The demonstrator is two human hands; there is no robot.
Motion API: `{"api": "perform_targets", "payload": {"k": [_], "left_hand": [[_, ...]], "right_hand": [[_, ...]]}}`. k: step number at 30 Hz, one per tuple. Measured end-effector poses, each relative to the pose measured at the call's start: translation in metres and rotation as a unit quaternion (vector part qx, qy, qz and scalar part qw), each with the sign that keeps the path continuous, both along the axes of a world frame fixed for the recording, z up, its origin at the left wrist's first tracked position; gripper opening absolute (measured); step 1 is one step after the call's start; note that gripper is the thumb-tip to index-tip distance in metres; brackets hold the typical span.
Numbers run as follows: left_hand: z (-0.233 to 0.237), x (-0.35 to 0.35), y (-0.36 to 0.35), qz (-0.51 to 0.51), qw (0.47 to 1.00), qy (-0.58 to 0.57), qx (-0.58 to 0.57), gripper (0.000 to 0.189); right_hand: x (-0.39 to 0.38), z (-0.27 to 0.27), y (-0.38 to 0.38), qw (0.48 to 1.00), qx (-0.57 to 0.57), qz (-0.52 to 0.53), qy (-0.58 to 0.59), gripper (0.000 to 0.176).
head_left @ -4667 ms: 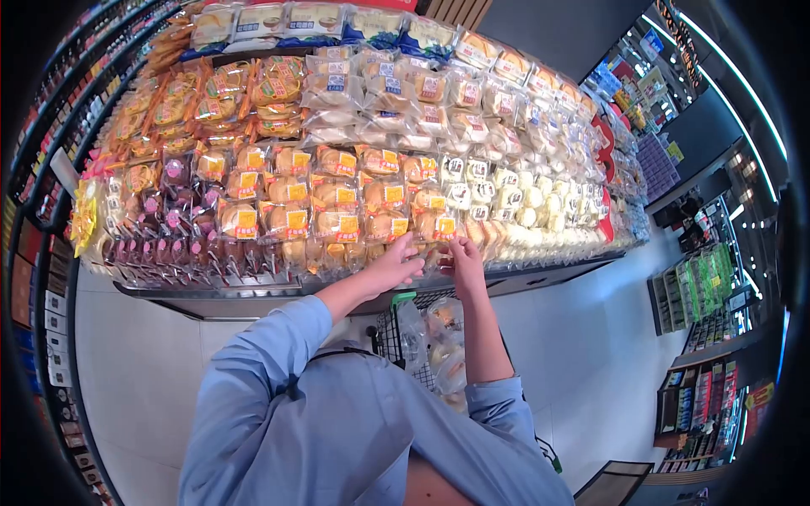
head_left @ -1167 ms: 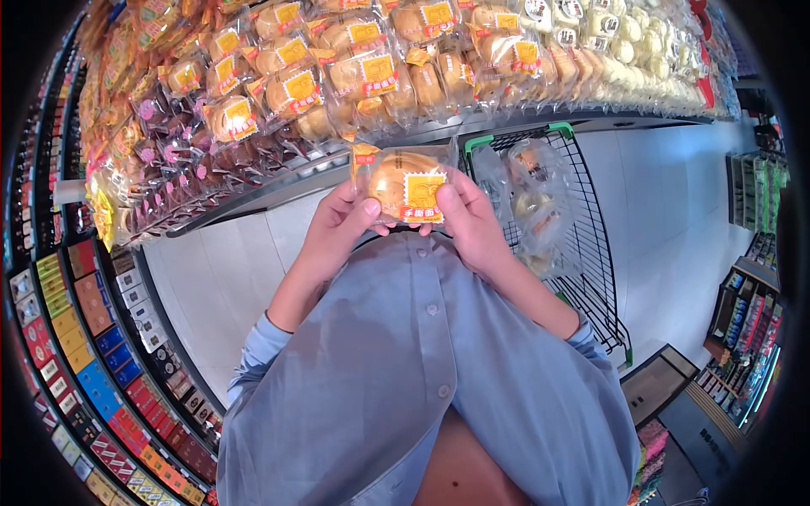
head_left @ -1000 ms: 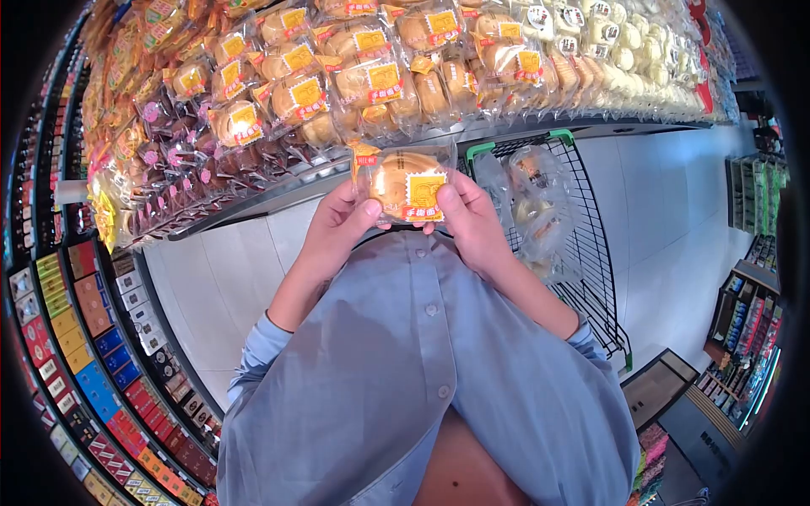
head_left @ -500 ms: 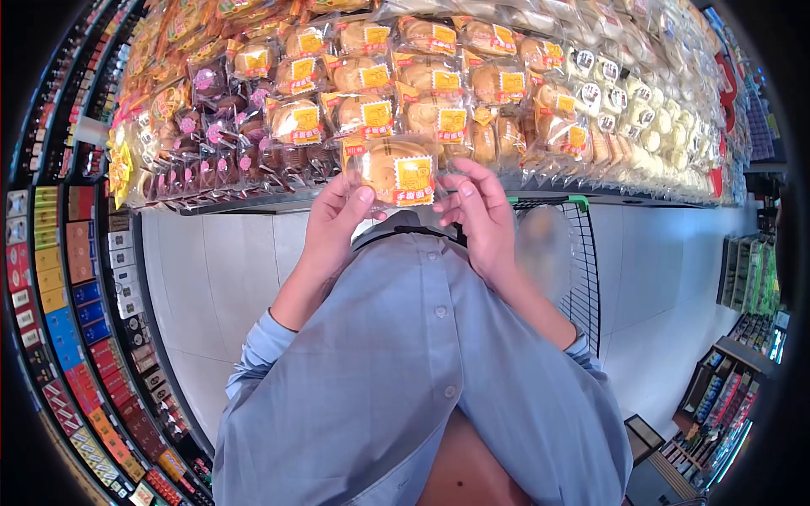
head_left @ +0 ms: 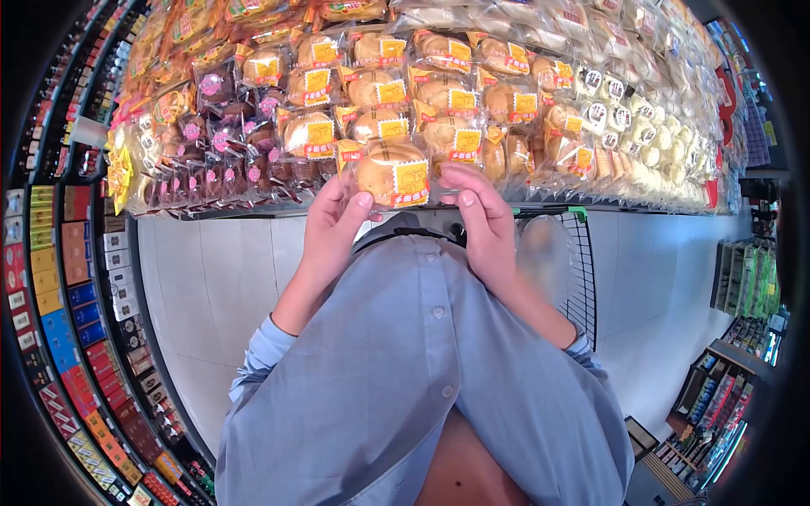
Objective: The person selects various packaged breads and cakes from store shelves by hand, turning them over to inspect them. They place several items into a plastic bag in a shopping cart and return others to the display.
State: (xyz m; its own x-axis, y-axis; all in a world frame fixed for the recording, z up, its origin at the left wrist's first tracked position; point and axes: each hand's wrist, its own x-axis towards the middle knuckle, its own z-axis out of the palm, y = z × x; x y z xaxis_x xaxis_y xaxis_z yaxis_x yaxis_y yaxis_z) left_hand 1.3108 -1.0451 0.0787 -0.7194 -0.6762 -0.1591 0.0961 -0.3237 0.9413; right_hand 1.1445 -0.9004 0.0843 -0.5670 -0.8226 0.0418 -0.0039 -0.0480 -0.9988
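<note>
A clear-wrapped round bun (head_left: 390, 173) with a yellow and red label is held up in front of my chest. My left hand (head_left: 332, 223) pinches its left edge and my right hand (head_left: 478, 219) pinches its right edge. Just behind the bun is a sloping shelf (head_left: 253, 205) packed with several similar wrapped buns (head_left: 371, 88) with yellow labels.
A black wire shopping cart (head_left: 567, 270) with a green handle stands to my right, with wrapped bread inside it. Darker pink-labelled pastries (head_left: 215, 126) fill the shelf's left part, white buns (head_left: 650, 143) its right. Racks of small boxes (head_left: 59, 278) line the far left. White tiled floor (head_left: 211, 278) lies below.
Both hands have lifted the wrapped bun from chest height up toward the shelf. The view has tilted up, so the shelf fills more of it and the cart is partly hidden.
</note>
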Motion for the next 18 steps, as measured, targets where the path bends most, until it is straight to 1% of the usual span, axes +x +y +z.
{"api": "perform_targets", "payload": {"k": [1, 2, 3, 4, 5, 6, 7, 8, 10, 11, 12, 14, 15, 16, 18], "left_hand": [[0.001, 0.000, -0.002, -0.004, 1.000, 0.000, 0.001, 0.036], [0.001, 0.000, -0.004, -0.013, 0.999, 0.010, -0.044, 0.038], [0.000, 0.001, -0.006, -0.023, 0.996, 0.021, -0.088, 0.040], [0.000, 0.000, -0.007, -0.028, 0.996, 0.021, -0.086, 0.040], [0.000, -0.001, -0.006, -0.044, 0.990, 0.022, -0.129, 0.046], [0.000, -0.002, -0.007, -0.059, 0.983, 0.024, -0.172, 0.053], [0.004, 0.000, -0.008, -0.087, 0.972, -0.008, -0.216, 0.067], [0.012, -0.002, -0.009, -0.093, 0.972, -0.005, -0.216, 0.067], [0.031, -0.008, -0.009, -0.197, 0.923, -0.023, -0.330, 0.077], [0.034, -0.011, -0.008, -0.230, 0.914, -0.013, -0.335, 0.077], [0.034, -0.014, -0.007, -0.235, 0.913, -0.010, -0.334, 0.077], [0.035, -0.020, -0.006, -0.288, 0.879, 0.020, -0.379, 0.073], [0.035, -0.022, -0.005, -0.284, 0.866, 0.021, -0.411, 0.065], [0.032, -0.024, -0.005, -0.287, 0.864, 0.026, -0.413, 0.065], [0.019, -0.029, -0.002, -0.201, 0.918, -0.004, -0.342, 0.057]], "right_hand": [[0.000, 0.000, -0.001, 0.998, -0.010, 0.008, 0.062, 0.031], [0.002, 0.000, -0.001, 0.998, -0.009, 0.004, 0.061, 0.031], [0.005, 0.000, -0.001, 0.999, -0.024, 0.024, 0.027, 0.035], [0.008, 0.000, 0.000, 0.998, -0.040, 0.043, -0.008, 0.041], [0.011, -0.003, 0.000, 0.999, -0.039, 0.038, -0.008, 0.041], [0.014, -0.009, 0.000, 0.995, -0.079, 0.039, -0.036, 0.050], [0.016, -0.012, -0.001, 0.990, -0.120, 0.041, -0.061, 0.061], [0.018, -0.012, -0.003, 0.990, -0.120, 0.035, -0.059, 0.061], [0.021, -0.011, -0.003, 0.970, -0.192, 0.013, -0.152, 0.080], [0.017, -0.013, 0.008, 0.984, -0.120, 0.008, -0.133, 0.085], [0.021, -0.010, 0.008, 0.984, -0.120, 0.003, -0.131, 0.085], [0.028, 0.000, 0.005, 0.964, -0.118, -0.088, -0.221, 0.092], [0.028, 0.003, 0.007, 0.946, -0.112, -0.128, -0.275, 0.081], [0.024, 0.003, 0.011, 0.947, -0.115, -0.132, -0.271, 0.081], [0.010, -0.002, 0.026, 0.929, -0.088, -0.099, -0.345, 0.069]]}}
